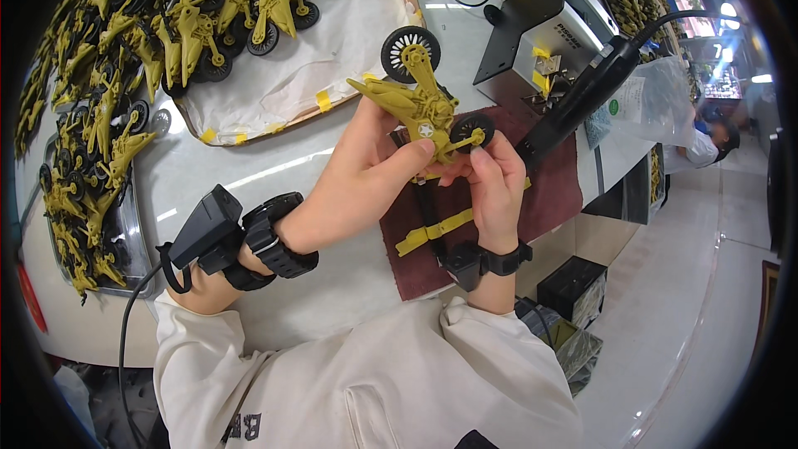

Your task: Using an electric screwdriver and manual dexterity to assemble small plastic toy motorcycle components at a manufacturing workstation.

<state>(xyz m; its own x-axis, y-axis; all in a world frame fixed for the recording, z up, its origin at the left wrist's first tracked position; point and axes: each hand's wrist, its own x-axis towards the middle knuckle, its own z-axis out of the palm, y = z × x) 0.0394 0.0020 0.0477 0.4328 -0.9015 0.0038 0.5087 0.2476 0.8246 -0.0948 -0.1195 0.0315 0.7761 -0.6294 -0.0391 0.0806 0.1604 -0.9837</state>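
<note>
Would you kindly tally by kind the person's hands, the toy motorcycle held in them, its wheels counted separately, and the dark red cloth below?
Hands: 2, the left hand and the right hand
Held toy motorcycle: 1
Wheels on it: 2, the upper wheel and the lower wheel
Dark red cloth: 1
Total: 6

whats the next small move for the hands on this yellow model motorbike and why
Probably a gentle turn of the nearer black wheel with the right hand: its fingertips are at that wheel's edge, while the left hand grips the yellow model motorbike, which should steady it.
</note>
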